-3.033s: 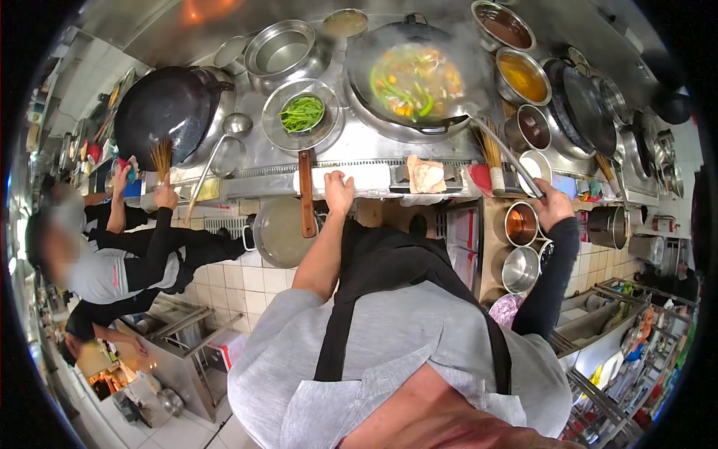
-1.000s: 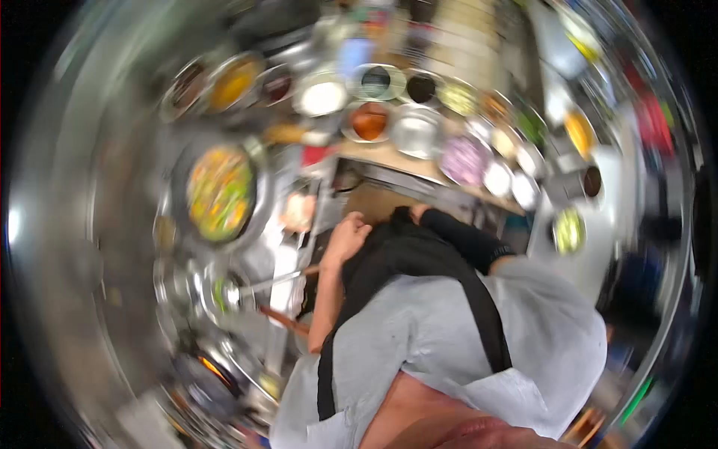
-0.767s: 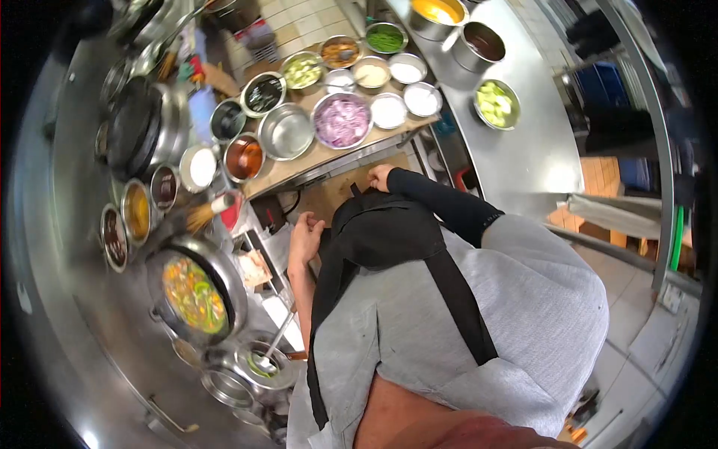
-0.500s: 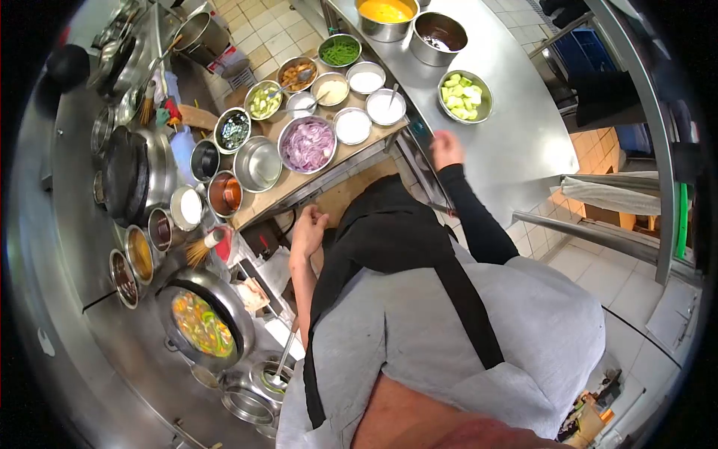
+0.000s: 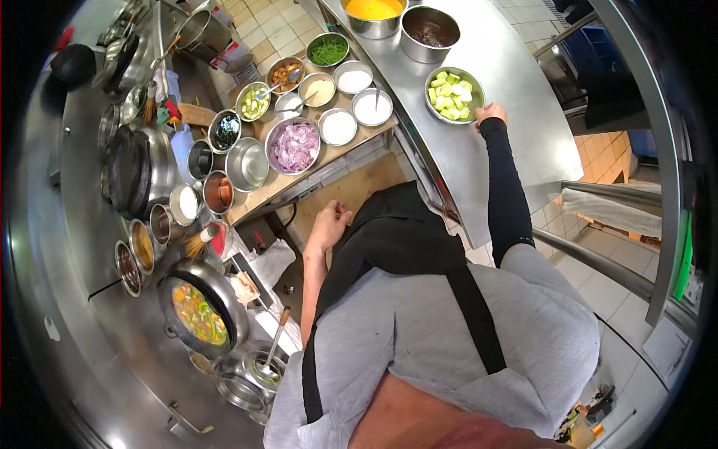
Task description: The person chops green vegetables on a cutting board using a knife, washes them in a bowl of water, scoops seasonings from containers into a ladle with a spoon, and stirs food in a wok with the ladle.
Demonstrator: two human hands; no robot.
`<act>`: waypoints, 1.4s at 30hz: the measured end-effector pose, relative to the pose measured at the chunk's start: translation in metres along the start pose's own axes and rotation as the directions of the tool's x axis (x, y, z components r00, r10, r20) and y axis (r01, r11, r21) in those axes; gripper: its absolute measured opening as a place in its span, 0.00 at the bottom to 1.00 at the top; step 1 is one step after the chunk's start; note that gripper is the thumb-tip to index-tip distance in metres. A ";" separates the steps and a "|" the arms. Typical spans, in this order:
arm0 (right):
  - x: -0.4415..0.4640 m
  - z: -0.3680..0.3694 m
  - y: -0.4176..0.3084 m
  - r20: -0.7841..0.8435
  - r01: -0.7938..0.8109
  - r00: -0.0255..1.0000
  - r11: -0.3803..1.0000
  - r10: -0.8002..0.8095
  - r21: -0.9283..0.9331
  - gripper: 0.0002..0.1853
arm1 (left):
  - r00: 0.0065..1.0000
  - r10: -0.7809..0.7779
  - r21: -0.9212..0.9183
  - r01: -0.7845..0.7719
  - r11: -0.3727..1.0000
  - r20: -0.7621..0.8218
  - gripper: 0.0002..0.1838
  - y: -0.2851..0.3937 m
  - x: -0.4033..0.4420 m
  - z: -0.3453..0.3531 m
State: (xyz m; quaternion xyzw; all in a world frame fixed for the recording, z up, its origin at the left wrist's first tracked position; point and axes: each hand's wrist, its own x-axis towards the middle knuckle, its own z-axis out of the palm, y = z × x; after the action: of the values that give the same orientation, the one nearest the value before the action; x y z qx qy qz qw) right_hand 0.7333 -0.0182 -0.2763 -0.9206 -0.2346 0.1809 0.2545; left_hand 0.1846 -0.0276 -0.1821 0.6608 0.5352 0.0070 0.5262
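Note:
My right hand [image 5: 491, 114], in a long black sleeve, grips the near right rim of a metal bowl [image 5: 480, 81]. Pale green vegetable chunks [image 5: 452, 96] fill this bowl, which is on the steel counter [image 5: 516, 161]. Beside the black apron [image 5: 396, 232], my left hand [image 5: 330, 223] hangs with loosely bent fingers and nothing visible in it. Nearest to it on the wooden board is a bowl of sliced purple onion [image 5: 293, 147].
Several bowls of ingredients crowd the wooden board [image 5: 258, 202]. A pot of orange liquid [image 5: 374, 9] and a pot of dark sauce [image 5: 429, 36] stand farther along the counter. At left, a wok [image 5: 232, 299] holds colourful vegetables in liquid. A ladle [image 5: 277, 338] leans in a pot.
My right hand has reached forward and right across the counter and taken hold of the bowl of green chunks. My left hand has stayed low beside the apron.

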 end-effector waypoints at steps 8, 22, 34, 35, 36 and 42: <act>0.006 -0.019 -0.010 0.167 0.112 0.975 0.971 -0.149 0.210 0.11 | 0.998 -0.046 -0.038 0.044 0.998 -0.047 0.25 -0.006 -0.005 0.008; -0.017 -0.040 -0.016 0.119 -0.020 0.991 0.817 -0.060 0.576 0.10 | 0.994 -0.074 -0.111 0.065 0.992 -0.083 0.26 -0.014 -0.012 0.010; -0.018 0.015 -0.018 0.418 0.440 0.748 0.857 -0.516 0.270 0.20 | 0.859 -0.485 -0.237 0.443 0.864 -0.162 0.32 -0.239 -0.016 0.132; -0.081 -0.005 -0.074 0.667 0.277 0.637 0.922 -0.387 0.270 0.18 | 0.829 -0.522 -0.183 0.492 0.851 -0.201 0.32 -0.219 -0.026 0.119; -0.128 0.007 -0.096 0.775 0.260 0.510 0.926 -0.373 0.275 0.17 | 0.849 -0.472 -0.126 0.455 0.882 -0.239 0.31 -0.245 -0.016 0.131; -0.161 0.283 0.058 0.885 0.742 -0.258 0.506 -0.388 0.439 0.08 | 0.724 -0.646 -0.241 0.600 0.763 -0.244 0.28 -0.212 -0.027 0.128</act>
State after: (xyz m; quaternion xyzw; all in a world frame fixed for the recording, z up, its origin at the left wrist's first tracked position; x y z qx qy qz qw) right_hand 0.4923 -0.0378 -0.5019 -0.3547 -0.7646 0.5367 -0.0402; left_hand 0.0978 -0.1622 -0.3736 0.3922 0.8003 -0.0273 0.4527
